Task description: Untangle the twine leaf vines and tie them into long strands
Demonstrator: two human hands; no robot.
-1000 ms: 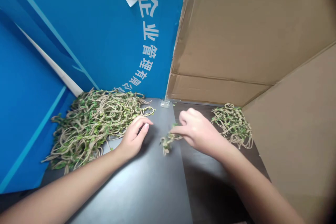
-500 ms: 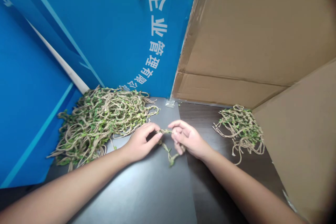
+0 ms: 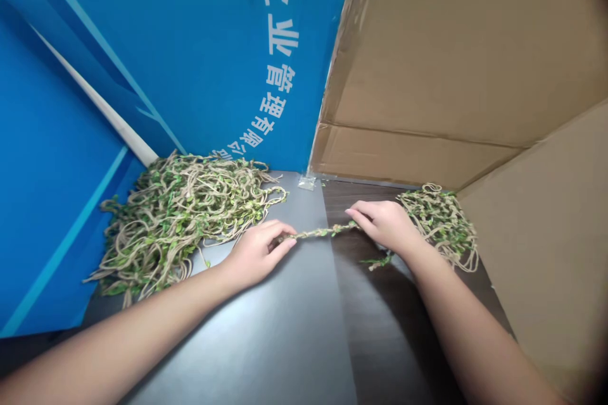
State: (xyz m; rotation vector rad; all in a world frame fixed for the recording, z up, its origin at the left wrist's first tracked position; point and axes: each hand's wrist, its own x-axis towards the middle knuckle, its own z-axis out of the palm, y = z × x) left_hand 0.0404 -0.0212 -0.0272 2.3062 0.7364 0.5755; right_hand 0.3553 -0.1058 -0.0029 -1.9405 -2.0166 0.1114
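A thin braided twine garland with small green leaves [image 3: 323, 231] stretches nearly straight between my two hands. My left hand [image 3: 260, 249] pinches it at one end, thumb and fingers pressed together. My right hand [image 3: 384, 224] grips it further along, over the dark wood part of the table. A short leafy end hangs below my right palm. To the left lies a large heap of similar leafy twine [image 3: 190, 209]. Behind my right hand is a smaller pile of the same strands [image 3: 441, 221], partly covered by my wrist.
A grey sheet [image 3: 285, 335] covers the left part of the dark wooden table [image 3: 389, 335]. Blue printed panels [image 3: 213, 63] stand behind and to the left. Cardboard walls [image 3: 427, 63] close off the back and right. A small clear plastic piece [image 3: 306, 183] lies at the back.
My right hand has moved right, away from my left, and the loosely bent garland is now drawn straight between them. My left hand has hardly moved. The view has shifted slightly.
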